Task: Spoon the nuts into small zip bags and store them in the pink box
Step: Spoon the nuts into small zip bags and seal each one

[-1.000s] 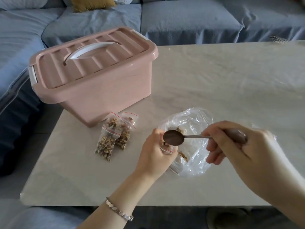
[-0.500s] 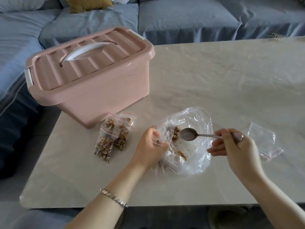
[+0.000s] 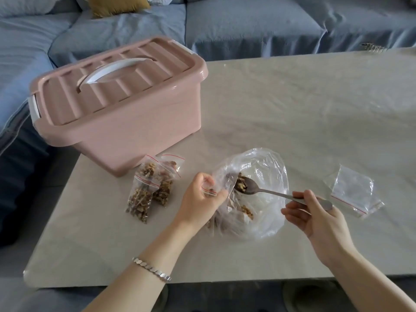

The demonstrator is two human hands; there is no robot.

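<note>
The fingers of your left hand (image 3: 200, 199) are curled, pinching the red-striped mouth of a small zip bag (image 3: 209, 192) at the left edge of the big clear bag (image 3: 267, 170). The fingers of your right hand (image 3: 315, 218) grip the handle of the spoon (image 3: 267, 192), whose bowl carries nuts (image 3: 240, 186) just beside that mouth. To the left lie filled zip bags (image 3: 147, 190), just in front of the closed pink box (image 3: 126, 122); empty zip bags (image 3: 353, 192) lie to the right on the counter (image 3: 304, 104).
</note>
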